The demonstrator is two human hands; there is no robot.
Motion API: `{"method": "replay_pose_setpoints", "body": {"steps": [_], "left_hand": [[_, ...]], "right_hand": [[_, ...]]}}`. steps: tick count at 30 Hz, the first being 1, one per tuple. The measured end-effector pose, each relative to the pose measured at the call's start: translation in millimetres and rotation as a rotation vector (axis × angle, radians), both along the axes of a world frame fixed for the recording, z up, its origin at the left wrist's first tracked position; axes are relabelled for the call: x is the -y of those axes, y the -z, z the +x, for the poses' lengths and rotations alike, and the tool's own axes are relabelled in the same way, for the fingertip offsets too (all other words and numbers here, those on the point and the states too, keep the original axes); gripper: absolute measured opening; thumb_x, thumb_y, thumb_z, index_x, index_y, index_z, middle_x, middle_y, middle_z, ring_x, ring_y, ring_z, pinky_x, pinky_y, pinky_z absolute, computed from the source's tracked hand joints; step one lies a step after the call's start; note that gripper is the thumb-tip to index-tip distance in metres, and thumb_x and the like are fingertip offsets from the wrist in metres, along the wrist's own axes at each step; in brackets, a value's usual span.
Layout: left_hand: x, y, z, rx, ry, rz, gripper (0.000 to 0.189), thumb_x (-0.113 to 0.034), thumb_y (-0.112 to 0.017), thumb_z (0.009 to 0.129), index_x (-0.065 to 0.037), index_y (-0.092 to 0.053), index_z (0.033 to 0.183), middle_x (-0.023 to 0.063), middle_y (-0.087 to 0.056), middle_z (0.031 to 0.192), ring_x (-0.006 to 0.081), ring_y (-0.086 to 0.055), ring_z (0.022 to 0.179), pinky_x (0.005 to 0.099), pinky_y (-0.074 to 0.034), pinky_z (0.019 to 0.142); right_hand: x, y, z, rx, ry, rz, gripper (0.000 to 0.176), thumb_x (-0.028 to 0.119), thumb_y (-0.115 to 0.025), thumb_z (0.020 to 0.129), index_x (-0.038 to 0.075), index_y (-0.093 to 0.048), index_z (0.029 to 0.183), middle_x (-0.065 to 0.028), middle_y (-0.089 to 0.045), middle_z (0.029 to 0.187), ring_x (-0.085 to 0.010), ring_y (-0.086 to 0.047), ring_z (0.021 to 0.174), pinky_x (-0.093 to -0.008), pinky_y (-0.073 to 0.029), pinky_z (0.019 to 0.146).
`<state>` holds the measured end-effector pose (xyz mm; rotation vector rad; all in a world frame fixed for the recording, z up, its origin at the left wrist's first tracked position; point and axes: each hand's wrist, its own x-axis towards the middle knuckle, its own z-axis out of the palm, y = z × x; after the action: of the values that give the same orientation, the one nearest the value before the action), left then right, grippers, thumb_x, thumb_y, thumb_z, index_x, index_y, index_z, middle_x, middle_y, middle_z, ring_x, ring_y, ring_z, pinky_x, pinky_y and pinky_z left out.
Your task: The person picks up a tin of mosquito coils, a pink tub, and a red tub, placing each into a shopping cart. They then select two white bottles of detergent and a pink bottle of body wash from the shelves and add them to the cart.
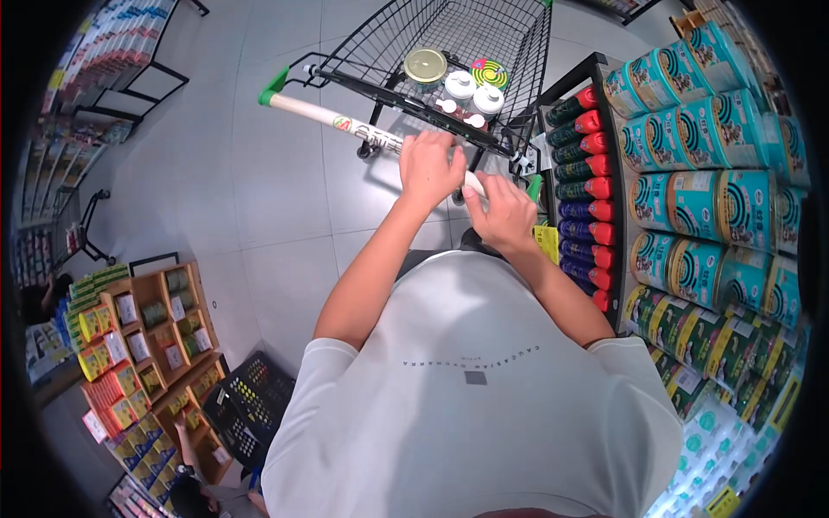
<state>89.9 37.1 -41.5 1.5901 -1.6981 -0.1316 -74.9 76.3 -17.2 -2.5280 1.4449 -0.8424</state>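
Note:
My left hand (429,170) lies over the pale handle (315,112) of a black wire shopping cart (367,39), its fingers wrapped round the bar. Close beside it, my right hand (503,210) is closed on the right part of the same handle. Inside the cart stand a jar with a gold lid (426,65), a round tin with a green and pink top (489,74), and white-capped bottles (460,84). Smaller white-topped bottles are partly hidden behind the cart's rear bar.
At the right, shelves hold red-capped bottles (596,187) and stacked teal cans (695,203). A wooden shelf (168,332) with boxes stands lower left, beside black crates (250,406). A person's arm (186,445) reaches towards that shelf. Another cart is at far left.

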Motion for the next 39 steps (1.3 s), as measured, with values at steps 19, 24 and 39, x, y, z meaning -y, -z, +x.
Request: {"method": "replay_pose_setpoints", "body": {"steps": [19,24,39], "left_hand": [[-35.2,-34.6,72.6,0.428,-0.144,0.255,0.042,-0.04,-0.069,0.085,-0.008,-0.068,0.112,0.0109,-0.065,0.104,0.0266,-0.06,0.101,0.0396,-0.045,0.088],[-59.4,-26.8,66.4,0.416,-0.16,0.438,0.052,-0.048,-0.068,0.083,-0.011,-0.064,0.118,0.0091,-0.058,0.118,0.0247,-0.054,0.114,0.044,-0.039,0.094],[-11.1,-25.9,107.3,0.495,0.004,0.64,0.077,-0.046,-0.085,0.067,-0.011,-0.057,0.129,0.0112,-0.047,0.138,0.0317,-0.05,0.123,0.0464,-0.05,0.096]], "right_hand": [[48.3,-2.8,-197.9,-0.02,0.59,0.447,0.074,0.057,-0.057,0.089,-0.001,-0.052,0.134,-0.0284,-0.061,0.121,-0.0452,-0.058,0.113,-0.0517,-0.046,0.094],[48.8,-2.2,-221.6,-0.128,0.505,0.438,0.079,0.055,-0.059,0.088,0.0,-0.04,0.142,-0.0283,-0.057,0.125,-0.0454,-0.059,0.111,-0.0516,-0.047,0.093],[110.5,16.9,-210.9,-0.713,0.301,0.452,0.056,0.025,-0.079,0.071,-0.001,-0.049,0.11,-0.0226,-0.063,0.103,-0.0356,-0.067,0.097,-0.0426,-0.056,0.082]]}}
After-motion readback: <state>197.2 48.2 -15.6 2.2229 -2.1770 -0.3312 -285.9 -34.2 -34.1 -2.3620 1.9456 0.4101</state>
